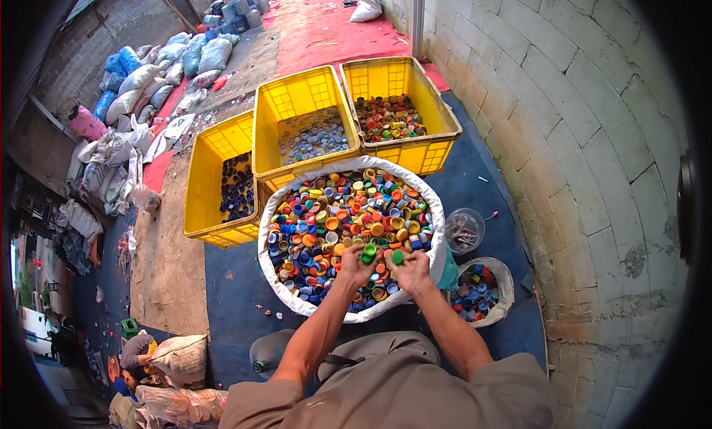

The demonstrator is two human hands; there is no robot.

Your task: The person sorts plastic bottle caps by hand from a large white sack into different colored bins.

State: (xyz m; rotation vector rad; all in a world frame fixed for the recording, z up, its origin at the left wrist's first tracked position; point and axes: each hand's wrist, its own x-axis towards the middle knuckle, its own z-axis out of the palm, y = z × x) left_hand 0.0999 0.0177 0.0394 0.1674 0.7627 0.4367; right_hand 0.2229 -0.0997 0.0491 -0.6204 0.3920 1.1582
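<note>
Both of my hands are over a large round white sack (271, 275) heaped with bottle caps of many colours. Between the fingers of my left hand (353, 270) is a bright green bottle cap (368, 252); there may be more than one, the overlap hides it. A darker green bottle cap (397, 257) is pinched in my right hand (415, 270), a short way to the right. Loose caps (332, 223) lie just beyond and around my fingers.
Behind the sack stand three yellow crates: a left crate (194, 199) with dark caps, a middle crate (267, 140) with pale blue ones, a right crate (437, 125) with red, orange and green ones. A clear tub (465, 231) and smaller sack (504, 295) stand right, near a block wall (578, 169).
</note>
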